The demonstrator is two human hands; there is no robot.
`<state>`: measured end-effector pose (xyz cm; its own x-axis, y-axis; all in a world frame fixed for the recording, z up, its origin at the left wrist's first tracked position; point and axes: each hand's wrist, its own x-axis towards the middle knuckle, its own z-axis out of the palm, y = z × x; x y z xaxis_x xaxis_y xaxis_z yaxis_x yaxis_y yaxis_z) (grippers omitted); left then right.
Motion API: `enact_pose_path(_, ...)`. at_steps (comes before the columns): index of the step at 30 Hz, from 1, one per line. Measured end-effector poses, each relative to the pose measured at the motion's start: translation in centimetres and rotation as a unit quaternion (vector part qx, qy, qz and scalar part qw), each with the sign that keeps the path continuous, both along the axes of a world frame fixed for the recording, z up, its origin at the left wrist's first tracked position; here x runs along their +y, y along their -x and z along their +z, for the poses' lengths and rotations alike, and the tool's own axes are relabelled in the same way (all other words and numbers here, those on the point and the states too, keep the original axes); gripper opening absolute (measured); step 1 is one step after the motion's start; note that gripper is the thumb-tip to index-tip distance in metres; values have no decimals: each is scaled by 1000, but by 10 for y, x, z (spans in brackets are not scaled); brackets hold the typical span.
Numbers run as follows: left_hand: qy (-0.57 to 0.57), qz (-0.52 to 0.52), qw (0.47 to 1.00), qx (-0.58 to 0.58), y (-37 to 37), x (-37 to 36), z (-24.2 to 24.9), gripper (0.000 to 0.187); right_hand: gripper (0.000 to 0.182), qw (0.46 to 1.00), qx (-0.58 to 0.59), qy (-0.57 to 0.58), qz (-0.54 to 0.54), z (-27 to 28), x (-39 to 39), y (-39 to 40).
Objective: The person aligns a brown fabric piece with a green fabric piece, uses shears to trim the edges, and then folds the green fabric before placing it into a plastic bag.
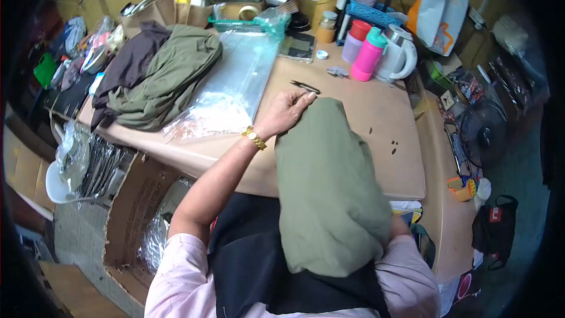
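A length of olive-green cloth [329,188], perhaps a garment, hangs from the table over the person's lap. My left hand [288,112] pinches its upper edge, fingers closed. Just beyond that hand, a small pair of dark thread snips [305,87] lies on the table. My right hand is hidden behind or inside the cloth; only part of the forearm [400,227] shows at its right side, so its fingers cannot be seen.
Folded olive and dark garments [165,76] and clear plastic bags [235,82] lie on the left of the table [388,118]. A pink bottle [367,56] and a kettle [397,53] stand at the back right. A cardboard box [132,218] sits below left; a fan [482,129] is at right.
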<state>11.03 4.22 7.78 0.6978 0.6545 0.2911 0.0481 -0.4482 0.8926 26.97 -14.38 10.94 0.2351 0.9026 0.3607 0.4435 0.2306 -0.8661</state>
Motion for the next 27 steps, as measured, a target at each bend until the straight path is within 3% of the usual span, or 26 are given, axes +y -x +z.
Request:
enact_pose_path(2,12,29,999,12,1,7,-23,41,30,1000,0,7,1,-4,1,2)
enact_pose_path(5,119,36,992,-21,2,15,-39,48,30,1000,-5,13,-1,-6,2,6)
enact_pose_path(7,135,56,987,62,2,17,-45,54,30,1000,-8,16,-2,-10,4,7)
enact_pose_path(9,110,63,992,7,-15,20,-72,59,30,1000,-12,20,-3,-11,5,9)
enact_pose_path(11,65,78,992,80,-22,18,-71,62,30,1000,-20,19,-5,-10,6,9)
enact_pose_path(16,82,79,991,70,-36,16,-77,61,30,998,-55,1,-20,4,8,4)
enact_pose_path(18,-32,173,984,40,-38,15,-82,56,30,996,-82,-18,-29,16,12,2)
enact_pose_path(20,-141,302,928,-169,-28,20,-66,44,30,991,-118,-44,-45,38,17,-1)
enact_pose_path(22,-27,266,919,-288,6,38,-46,40,30,980,-165,-86,-65,67,26,-3)
enact_pose_path(23,3,129,970,-207,53,23,-8,41,30,973,-193,-107,-70,83,34,-4)
enact_pose_path(24,78,-58,970,-224,70,1,8,36,30,962,-220,-139,-85,100,37,-2)
enact_pose_path(26,-49,-226,971,-53,69,-76,65,38,30,938,-274,-186,-106,130,54,1)
enact_pose_path(27,-57,-287,951,-102,60,-101,71,47,30,926,-300,-198,-112,141,64,3)
